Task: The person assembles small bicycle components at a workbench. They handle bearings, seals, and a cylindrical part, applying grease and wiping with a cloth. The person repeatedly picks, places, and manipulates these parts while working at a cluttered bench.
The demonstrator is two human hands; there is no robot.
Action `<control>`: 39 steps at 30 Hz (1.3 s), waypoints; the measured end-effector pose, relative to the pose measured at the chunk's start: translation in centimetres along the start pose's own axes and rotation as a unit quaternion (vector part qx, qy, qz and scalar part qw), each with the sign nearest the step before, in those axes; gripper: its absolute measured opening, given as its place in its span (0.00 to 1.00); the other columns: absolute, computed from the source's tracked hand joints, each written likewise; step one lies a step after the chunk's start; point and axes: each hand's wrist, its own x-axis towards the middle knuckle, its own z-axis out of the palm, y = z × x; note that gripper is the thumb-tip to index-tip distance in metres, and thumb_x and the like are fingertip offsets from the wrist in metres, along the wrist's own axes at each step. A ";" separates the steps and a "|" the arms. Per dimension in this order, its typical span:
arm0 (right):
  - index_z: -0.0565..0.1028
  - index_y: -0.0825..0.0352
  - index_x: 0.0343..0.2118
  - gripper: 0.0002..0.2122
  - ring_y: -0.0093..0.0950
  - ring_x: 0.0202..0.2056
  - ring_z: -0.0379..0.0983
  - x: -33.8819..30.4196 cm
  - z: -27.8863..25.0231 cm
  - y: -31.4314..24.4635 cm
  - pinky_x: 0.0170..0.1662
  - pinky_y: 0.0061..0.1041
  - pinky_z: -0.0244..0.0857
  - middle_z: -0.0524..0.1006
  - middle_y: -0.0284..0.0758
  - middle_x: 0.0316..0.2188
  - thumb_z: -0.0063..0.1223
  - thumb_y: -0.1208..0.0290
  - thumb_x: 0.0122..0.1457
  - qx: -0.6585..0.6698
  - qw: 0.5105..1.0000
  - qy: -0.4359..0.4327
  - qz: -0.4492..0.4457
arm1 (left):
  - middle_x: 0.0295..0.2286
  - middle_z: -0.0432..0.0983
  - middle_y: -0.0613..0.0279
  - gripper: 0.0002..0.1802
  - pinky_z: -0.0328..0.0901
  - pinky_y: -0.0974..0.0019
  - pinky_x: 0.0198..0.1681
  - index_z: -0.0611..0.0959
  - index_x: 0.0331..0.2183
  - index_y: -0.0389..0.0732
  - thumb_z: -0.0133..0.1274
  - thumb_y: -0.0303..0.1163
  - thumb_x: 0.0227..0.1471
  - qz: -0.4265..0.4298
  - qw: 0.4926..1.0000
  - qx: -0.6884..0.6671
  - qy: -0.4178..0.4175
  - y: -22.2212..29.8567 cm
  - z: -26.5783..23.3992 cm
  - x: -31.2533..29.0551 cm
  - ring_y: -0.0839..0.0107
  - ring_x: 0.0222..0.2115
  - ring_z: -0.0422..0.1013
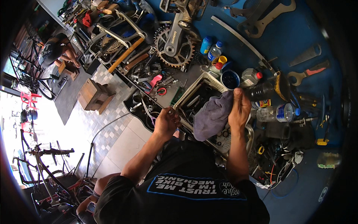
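Note:
A grey-purple cloth [213, 115] hangs from my right hand [239, 110], which is closed on its edge with the thumb up. Behind the cloth stands a cream plastic basket [203, 79] with dark parts and tools in it, partly hidden. My left hand [167, 122] is at the basket's left side, its fingers curled together. Whatever it may hold is too small to make out. Just left of that hand lie scissors [148, 112] with a purple handle, over a black tray [131, 101] of small parts. Below the cloth, a metal tray [249, 141] holds several dark rings.
A crankset [173, 41] with a toothed chainring lies at the far side, near bottles [215, 50] and a blue-rimmed tub [230, 79]. Wrenches hang on the blue wall [309, 33]. At left are a wooden stool [93, 96], bicycles, and a person [56, 50] bending down.

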 end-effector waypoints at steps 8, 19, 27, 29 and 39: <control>0.71 0.65 0.32 0.32 0.20 0.28 0.62 1.1 5.9 -3.6 0.32 0.24 0.57 0.68 0.27 0.27 0.63 0.33 0.55 0.154 0.967 -0.113 -0.166 | 0.25 0.70 0.67 0.16 0.57 0.67 0.25 0.75 0.34 0.48 0.53 0.49 0.67 0.058 0.997 -0.008 0.058 1.1 -4.6 -2.2 0.75 0.24 0.63; 0.83 0.64 0.41 0.13 0.47 0.65 0.59 -0.2 14.6 0.2 0.68 0.46 0.55 0.70 0.45 0.59 0.67 0.62 0.57 -0.224 0.856 -0.303 -0.354 | 0.26 0.75 0.66 0.12 0.61 0.70 0.20 0.79 0.34 0.42 0.53 0.39 0.68 0.206 0.927 0.227 0.218 4.4 -12.8 -4.1 0.78 0.21 0.67; 0.83 0.63 0.43 0.12 0.40 0.55 0.70 -2.5 10.0 2.1 0.60 0.41 0.63 0.77 0.38 0.49 0.67 0.65 0.58 -0.159 0.904 -0.299 -0.261 | 0.29 0.85 0.48 0.23 0.73 0.52 0.37 0.88 0.32 0.33 0.55 0.45 0.63 0.203 0.680 0.641 0.292 3.8 -16.8 -3.0 0.55 0.30 0.81; 0.83 0.63 0.42 0.12 0.40 0.52 0.72 -2.8 8.5 2.6 0.58 0.40 0.65 0.78 0.38 0.46 0.66 0.65 0.58 -0.148 0.915 -0.289 -0.238 | 0.31 0.85 0.44 0.25 0.73 0.48 0.39 0.89 0.33 0.34 0.55 0.49 0.62 0.128 0.599 0.717 0.333 3.5 -15.5 -1.9 0.48 0.33 0.82; 0.83 0.63 0.39 0.07 0.36 0.39 0.79 -4.2 6.3 1.5 0.46 0.35 0.68 0.83 0.34 0.34 0.65 0.68 0.60 -0.112 0.925 -0.293 -0.213 | 0.33 0.85 0.41 0.26 0.74 0.47 0.42 0.89 0.33 0.35 0.69 0.51 0.48 0.034 0.557 0.742 0.372 3.4 -13.5 2.3 0.44 0.38 0.82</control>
